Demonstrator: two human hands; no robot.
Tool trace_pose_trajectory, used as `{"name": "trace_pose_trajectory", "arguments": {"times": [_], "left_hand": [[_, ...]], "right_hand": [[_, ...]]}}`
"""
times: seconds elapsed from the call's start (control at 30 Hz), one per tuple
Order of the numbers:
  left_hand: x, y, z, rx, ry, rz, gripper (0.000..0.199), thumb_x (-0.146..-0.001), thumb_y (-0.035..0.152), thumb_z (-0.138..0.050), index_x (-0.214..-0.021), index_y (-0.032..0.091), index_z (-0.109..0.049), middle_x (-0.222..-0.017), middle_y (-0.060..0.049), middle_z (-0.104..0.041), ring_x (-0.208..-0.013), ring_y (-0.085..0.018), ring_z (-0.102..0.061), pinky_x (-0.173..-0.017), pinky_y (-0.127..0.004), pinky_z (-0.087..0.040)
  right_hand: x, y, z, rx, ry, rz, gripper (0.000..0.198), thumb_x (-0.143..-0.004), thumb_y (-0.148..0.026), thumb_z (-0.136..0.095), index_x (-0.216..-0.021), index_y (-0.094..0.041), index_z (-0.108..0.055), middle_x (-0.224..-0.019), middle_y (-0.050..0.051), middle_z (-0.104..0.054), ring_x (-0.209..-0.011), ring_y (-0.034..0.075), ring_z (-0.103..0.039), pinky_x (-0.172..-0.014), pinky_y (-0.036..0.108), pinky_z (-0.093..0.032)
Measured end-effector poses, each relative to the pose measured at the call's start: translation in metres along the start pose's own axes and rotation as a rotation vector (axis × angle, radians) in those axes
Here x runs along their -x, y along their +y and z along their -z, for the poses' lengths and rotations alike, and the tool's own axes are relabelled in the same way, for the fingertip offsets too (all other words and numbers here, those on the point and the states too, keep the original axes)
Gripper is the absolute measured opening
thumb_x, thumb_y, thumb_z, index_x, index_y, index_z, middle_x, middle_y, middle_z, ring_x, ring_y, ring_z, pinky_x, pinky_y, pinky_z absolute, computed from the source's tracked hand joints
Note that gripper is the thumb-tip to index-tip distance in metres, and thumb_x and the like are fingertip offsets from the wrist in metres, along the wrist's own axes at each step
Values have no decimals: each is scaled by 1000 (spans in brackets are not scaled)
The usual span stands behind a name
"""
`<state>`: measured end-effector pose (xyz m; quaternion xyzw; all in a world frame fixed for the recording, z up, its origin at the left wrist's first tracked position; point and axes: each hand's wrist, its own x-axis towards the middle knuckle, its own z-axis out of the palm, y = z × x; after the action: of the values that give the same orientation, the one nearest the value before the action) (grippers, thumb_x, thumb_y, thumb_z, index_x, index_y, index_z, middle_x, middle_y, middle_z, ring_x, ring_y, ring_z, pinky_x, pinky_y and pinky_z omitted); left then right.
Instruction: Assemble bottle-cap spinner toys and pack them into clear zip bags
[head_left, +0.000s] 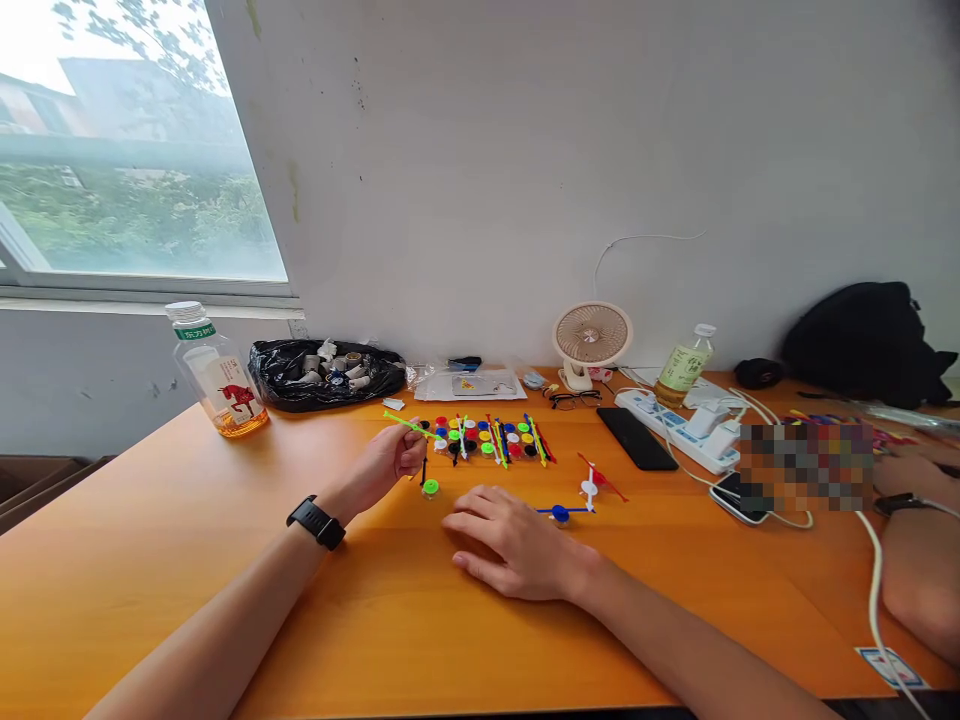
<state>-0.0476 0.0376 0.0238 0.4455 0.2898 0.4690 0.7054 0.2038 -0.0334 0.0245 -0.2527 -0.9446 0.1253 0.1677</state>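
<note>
Starting at the far left, a tea bottle (217, 372) stands upright near the table (150, 560) edge under the window, out of the way of the work, and just right of it a black bag (322, 372) lies open against the wall with small scraps in it, close enough to serve as a bin. The left hand (390, 462), a black watch (316, 522) on its wrist, is raised slightly over the table with the fingers curled together, pinching a green stick (409, 425) that juts up and to the left; holding it by one end likely leaves the rest free. Just below that hand a black stick stands in a green disc (430, 487) on the table. Behind lie rows of coloured discs and sticks (491, 438), laid out within easy reach, seemingly as a sorted stock. The right hand (510, 545) rests palm down on the table, fingers loosely spread and holding nothing, probably steadying. Just beyond its fingertips sits a blue disc with a blue stick (561, 513), joined to a white piece with red sticks (592, 485). Farther right are a small fan (592, 340), a black phone (636, 437), a power strip (679, 430) and another person's arm (919, 560).
</note>
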Motion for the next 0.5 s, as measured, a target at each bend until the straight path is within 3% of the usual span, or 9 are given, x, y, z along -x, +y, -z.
{"name": "trace_pose_trajectory", "arguments": {"times": [0.23,0.5], "left_hand": [[-1,2,1,115,32,42,22,-98,29,-56,-80,17,-51,-72,3,-41,-54,-8,-35,-51,-19,-35],[1,6,-2,96,48,29,26,-98,30,-58,-78,18,-47,-70,4,-39,-53,-8,-33,-50,-19,-33]], "right_hand": [[9,31,5,-42,109,-94,28,-108,-34,-51,-130,-22,-62,-126,11,-67,-119,25,-58,-106,40,-47],[24,76,22,126,229,-203,20,-107,-31,-52,-115,-22,-68,-113,10,-70,-110,27,-61,-99,45,-50]]}}
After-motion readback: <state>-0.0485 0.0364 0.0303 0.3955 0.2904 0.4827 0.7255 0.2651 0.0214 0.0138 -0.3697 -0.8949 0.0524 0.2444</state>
